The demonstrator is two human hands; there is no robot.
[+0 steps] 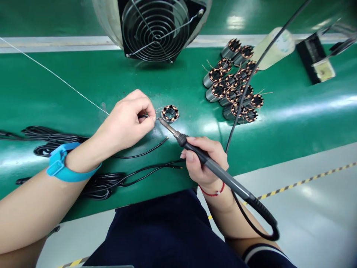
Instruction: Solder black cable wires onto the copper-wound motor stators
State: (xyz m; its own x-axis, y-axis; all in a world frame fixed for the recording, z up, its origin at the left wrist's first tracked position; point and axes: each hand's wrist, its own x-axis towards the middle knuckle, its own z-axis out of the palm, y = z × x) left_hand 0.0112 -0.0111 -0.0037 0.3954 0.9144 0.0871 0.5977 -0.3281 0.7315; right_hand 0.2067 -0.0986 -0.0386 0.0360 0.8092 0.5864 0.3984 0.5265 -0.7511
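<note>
My right hand [206, 160] grips a soldering iron [220, 173] by its dark handle, its metal tip pointing up and left. That tip meets thin leads beside a small motor stator [170, 113] with copper windings. My left hand [129, 115], thumb and forefinger pinched together, holds solder wire [64, 80] that runs in from the upper left. A short dark piece also shows between those fingers, but its far end is hidden. Below the left hand lies a black cable end [145, 153] with a bare tip.
Several wound stators [231, 85] stand grouped at the right. A fan [156, 33] with a wire guard is at the back. Coiled black cables [103, 184] lie front left. A soldering iron stand [315, 59] and pale bottle [276, 46] stand back right; the iron's cord [251, 74] crosses the bench.
</note>
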